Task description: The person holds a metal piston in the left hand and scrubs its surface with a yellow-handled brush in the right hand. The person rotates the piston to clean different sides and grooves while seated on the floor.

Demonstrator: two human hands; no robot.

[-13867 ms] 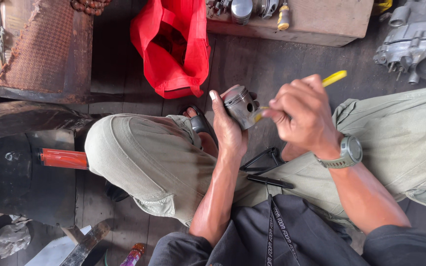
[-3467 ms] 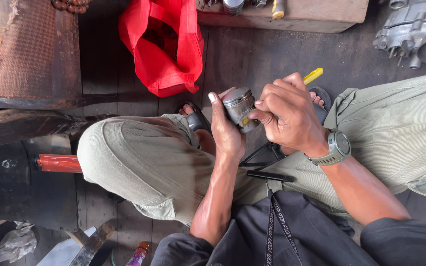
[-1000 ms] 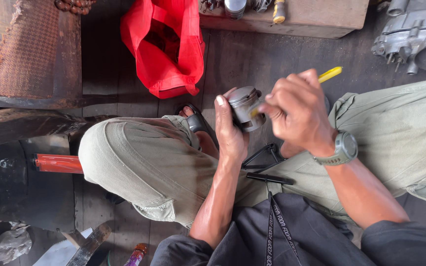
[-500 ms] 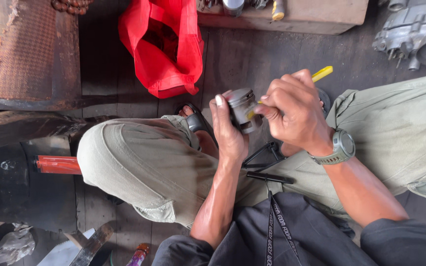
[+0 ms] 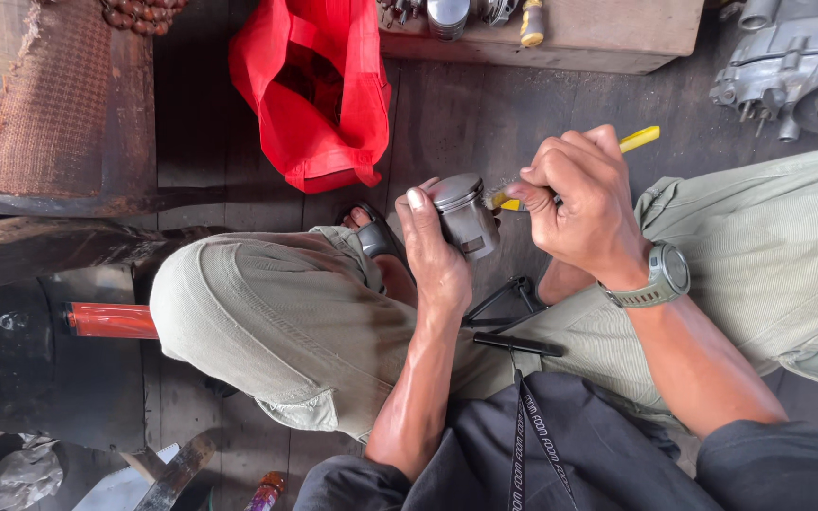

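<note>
The left hand (image 5: 435,260) grips a grey metal piston (image 5: 464,214) — thumb on its near side, fingers wrapped behind, crown tilted up and away. The right hand (image 5: 584,203) is fisted around a yellow-handled brush (image 5: 638,140), whose bristle end touches the piston's side just beyond the left fingertips. A red bag (image 5: 319,90) lies on the floor beyond both hands.

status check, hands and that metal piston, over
Left hand gripping the piston, crown up. Right hand holding yellow brush, bristle end at the piston's side. Red bag on the floor beyond, clear of both hands.
</note>
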